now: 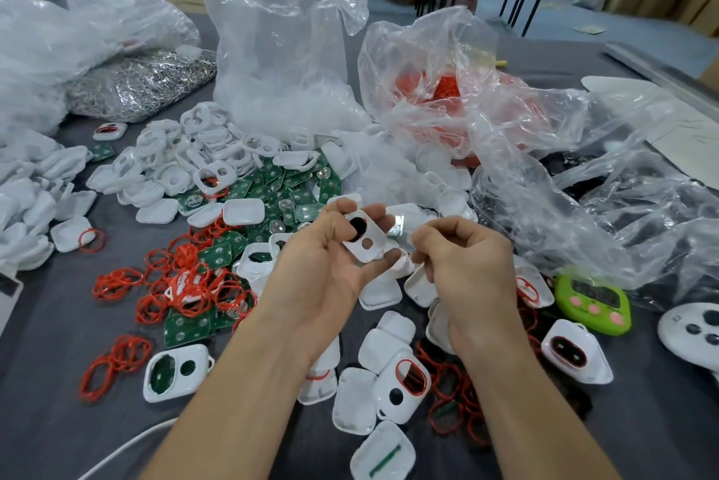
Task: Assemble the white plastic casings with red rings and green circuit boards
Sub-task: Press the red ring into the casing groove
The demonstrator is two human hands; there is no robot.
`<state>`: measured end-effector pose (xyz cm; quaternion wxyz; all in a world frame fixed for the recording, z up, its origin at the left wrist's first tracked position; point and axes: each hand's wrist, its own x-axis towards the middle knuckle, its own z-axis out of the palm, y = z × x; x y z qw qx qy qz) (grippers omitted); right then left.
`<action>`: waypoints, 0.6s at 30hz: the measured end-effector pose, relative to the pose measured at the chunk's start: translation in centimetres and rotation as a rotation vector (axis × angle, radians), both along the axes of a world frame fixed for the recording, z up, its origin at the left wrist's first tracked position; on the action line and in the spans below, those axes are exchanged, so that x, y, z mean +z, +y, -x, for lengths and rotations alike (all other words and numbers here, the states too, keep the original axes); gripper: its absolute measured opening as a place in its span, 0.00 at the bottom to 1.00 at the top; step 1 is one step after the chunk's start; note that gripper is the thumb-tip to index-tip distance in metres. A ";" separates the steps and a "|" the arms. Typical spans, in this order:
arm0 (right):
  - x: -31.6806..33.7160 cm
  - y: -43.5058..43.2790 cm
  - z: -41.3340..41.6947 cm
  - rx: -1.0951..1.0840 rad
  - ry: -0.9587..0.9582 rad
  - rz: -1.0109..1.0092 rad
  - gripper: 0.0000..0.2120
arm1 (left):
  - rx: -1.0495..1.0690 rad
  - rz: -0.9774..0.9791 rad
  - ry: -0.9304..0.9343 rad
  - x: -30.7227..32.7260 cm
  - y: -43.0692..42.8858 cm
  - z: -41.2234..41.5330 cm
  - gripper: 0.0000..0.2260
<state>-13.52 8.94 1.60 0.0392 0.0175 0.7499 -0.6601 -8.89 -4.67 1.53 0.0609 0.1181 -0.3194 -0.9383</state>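
My left hand holds a white plastic casing with a large dark opening and a small round hole, face toward me, above the table's middle. My right hand is just to its right with fingers curled; what they pinch is hidden. Loose red rings lie in a heap at the left. Green circuit boards are piled behind the hands. White casings are heaped at the back left, and more lie in front of my wrists.
Clear plastic bags stand behind: one tall, one with red rings, one with metal clips. A green timer and a white round device sit at the right. A white cable crosses the grey table's near left.
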 end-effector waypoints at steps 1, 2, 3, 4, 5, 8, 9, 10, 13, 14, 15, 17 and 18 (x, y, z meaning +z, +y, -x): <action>0.0 0.0 0.0 -0.007 0.053 -0.067 0.08 | 0.015 -0.005 -0.005 -0.1 -0.1 0.1 0.15; 0.0 0.0 -0.1 0.000 0.077 -0.078 0.07 | 0.024 -0.013 -0.011 -0.2 -0.2 0.1 0.15; -0.1 0.0 -0.1 0.020 0.078 -0.060 0.07 | 0.026 -0.021 -0.016 -0.2 -0.3 0.1 0.16; 0.0 -0.1 -0.2 0.041 0.068 -0.038 0.07 | 0.023 -0.030 -0.016 -0.3 -0.4 0.1 0.17; 0.0 -0.3 -0.2 0.062 0.054 -0.013 0.08 | 0.018 -0.041 -0.013 -0.2 -0.5 0.1 0.19; 0.0 -0.4 -0.2 0.108 0.024 0.055 0.09 | 0.015 -0.069 -0.008 0.1 -0.5 0.0 0.20; 0.1 -0.5 -0.2 0.126 0.019 0.078 0.09 | 0.012 -0.066 -0.006 0.3 -0.4 0.0 0.18; 0.1 -0.5 -0.3 0.145 0.018 0.095 0.10 | 0.008 -0.056 0.000 0.4 -0.3 -0.1 0.16; 0.1 -0.7 -0.6 0.194 0.042 0.083 0.10 | 0.018 -0.006 -0.001 0.7 0.5 -0.3 0.09; 0.1 -0.8 -0.8 0.199 0.059 0.054 0.10 | 0.031 0.007 -0.012 0.7 0.8 -0.3 0.08; 0.1 -0.9 -0.9 0.198 0.077 0.020 0.09 | 0.040 0.016 -0.023 0.6 1.1 -0.3 0.07; 0.0 -1.0 -1.1 0.187 0.102 -0.034 0.08 | 0.054 0.033 -0.029 0.6 1.7 -0.2 0.06; -0.1 -1.0 -1.1 0.177 0.110 -0.058 0.08 | 0.065 0.035 -0.024 0.5 1.9 -0.2 0.07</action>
